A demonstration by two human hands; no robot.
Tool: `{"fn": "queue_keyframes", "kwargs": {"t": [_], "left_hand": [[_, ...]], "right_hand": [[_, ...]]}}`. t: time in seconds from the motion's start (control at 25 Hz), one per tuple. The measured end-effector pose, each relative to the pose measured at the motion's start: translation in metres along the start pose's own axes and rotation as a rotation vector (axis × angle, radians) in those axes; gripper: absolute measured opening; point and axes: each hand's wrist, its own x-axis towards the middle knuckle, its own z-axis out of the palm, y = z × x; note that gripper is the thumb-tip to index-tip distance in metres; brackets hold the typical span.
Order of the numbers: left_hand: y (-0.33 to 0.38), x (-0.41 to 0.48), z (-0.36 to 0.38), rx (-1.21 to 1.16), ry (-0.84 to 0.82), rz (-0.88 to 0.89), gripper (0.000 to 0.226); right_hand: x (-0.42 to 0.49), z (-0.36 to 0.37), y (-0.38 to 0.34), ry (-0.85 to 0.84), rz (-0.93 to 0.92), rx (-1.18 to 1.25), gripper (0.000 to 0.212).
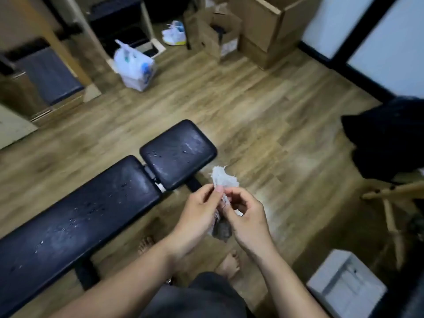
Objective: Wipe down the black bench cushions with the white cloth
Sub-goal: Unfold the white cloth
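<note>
— What's closest?
— The two hands: left hand [197, 210] and right hand [247, 214], fingers [218, 191] curled and pinching the bunched white cloth [223, 179] between them, in the air over the wooden floor [275, 134].
— And the cushions?
— Left of the cloth, not touching it. The long cushion [75, 210] runs from lower left up to the small seat cushion [177, 154], which sits just ahead of the left hand. Both look speckled, so probably unwiped.

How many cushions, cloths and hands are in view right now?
Cushions: 2, the long cushion and the short cushion
Cloth: 1, the cloth, pinched by both hands
Hands: 2, the left hand and the right hand
Total: 5
</note>
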Motion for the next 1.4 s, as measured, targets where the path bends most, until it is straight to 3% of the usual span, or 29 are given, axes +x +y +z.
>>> {"fn": "queue_keyframes", "kwargs": {"t": [0.12, 0.24, 0.44, 0.56, 0.68, 0.8, 0.88, 0.96, 1.12, 1.28, 1.4], "left_hand": [[-0.009, -0.010, -0.105, -0.118, 0.186, -0.005, 0.022], [-0.036, -0.027, -0.194, -0.161, 0.257, -0.056, 0.022], [-0.076, -0.073, -0.330, -0.423, 0.524, -0.191, 0.016], [-0.088, -0.103, -0.364, -0.568, 0.573, -0.205, 0.013], [-0.111, -0.125, -0.383, -0.710, 0.745, -0.260, 0.017], [-0.128, -0.141, -0.396, -0.863, 0.980, -0.334, 0.031], [-0.134, -0.153, -0.399, -1.076, 1.145, -0.312, 0.028], [-0.133, -0.171, -0.399, -1.240, 1.183, -0.236, 0.019], [-0.138, -0.194, -0.386, -1.026, 1.259, -0.291, 0.022], [-0.139, -0.216, -0.388, -0.795, 1.351, -0.321, 0.048], [-0.147, -0.237, -0.406, -0.523, 1.336, -0.350, 0.031]], "right_hand": [[0.019, 0.087, -0.025, -0.249, 0.042, -0.027, 0.010], [0.026, 0.175, -0.035, -0.341, 0.139, -0.016, 0.010], [0.010, 0.332, -0.035, -0.563, 0.293, -0.127, 0.004], [-0.003, 0.387, -0.036, -0.704, 0.266, -0.230, 0.010], [-0.007, 0.424, -0.037, -0.856, 0.329, -0.310, 0.007], [-0.004, 0.449, -0.036, -0.853, 0.505, -0.230, 0.013], [0.001, 0.460, -0.035, -0.869, 0.518, -0.221, 0.018], [0.003, 0.473, -0.033, -0.949, 0.543, -0.225, 0.022], [-0.004, 0.489, -0.017, -1.147, 0.517, -0.312, 0.016], [-0.006, 0.499, -0.006, -1.234, 0.346, -0.445, 0.044], [-0.013, 0.515, -0.002, -1.473, 0.230, -0.495, 0.046]]}}
